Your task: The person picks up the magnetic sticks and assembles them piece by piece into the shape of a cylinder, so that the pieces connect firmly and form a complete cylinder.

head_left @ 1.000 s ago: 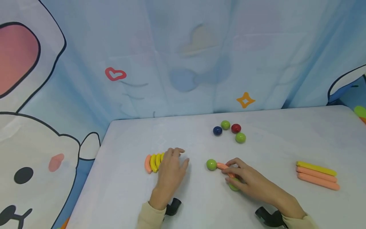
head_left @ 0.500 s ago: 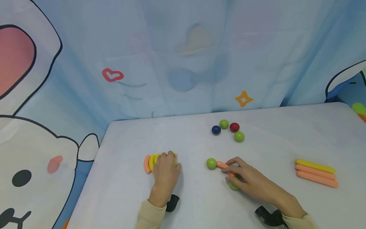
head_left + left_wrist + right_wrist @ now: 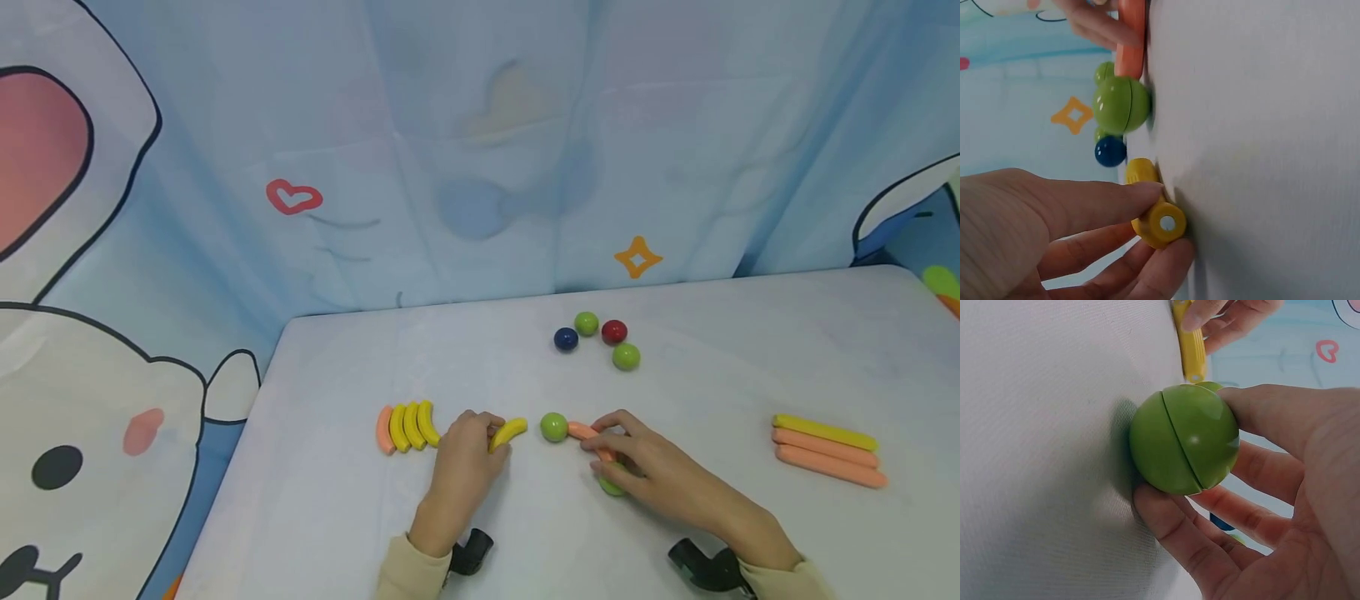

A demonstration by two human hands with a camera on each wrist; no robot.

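My left hand (image 3: 467, 458) pinches a curved yellow magnetic rod (image 3: 510, 433) between thumb and fingers. A silvery disc (image 3: 1167, 223) shows in the rod's near end in the left wrist view. The rod's far tip stands just left of a green ball (image 3: 554, 427), with a small gap between. That ball sits at one end of a curved orange magnetic rod (image 3: 581, 431); a second green ball (image 3: 1185, 440) is at its other end. My right hand (image 3: 652, 471) holds the orange rod and this nearer ball, thumb and fingers around them, partly hiding both.
Left of the left hand lie a curved orange rod (image 3: 385, 430) and several curved yellow rods (image 3: 412, 425) in a row. Farther back are a blue ball (image 3: 566, 339), a red ball (image 3: 614, 332) and two green balls (image 3: 626, 357). Straight rods (image 3: 828, 450) lie at right.
My left hand reached down onto the row of curved rods, took a yellow one and carried it right, towards the green ball. The right hand stays in place on the orange rod and ball.
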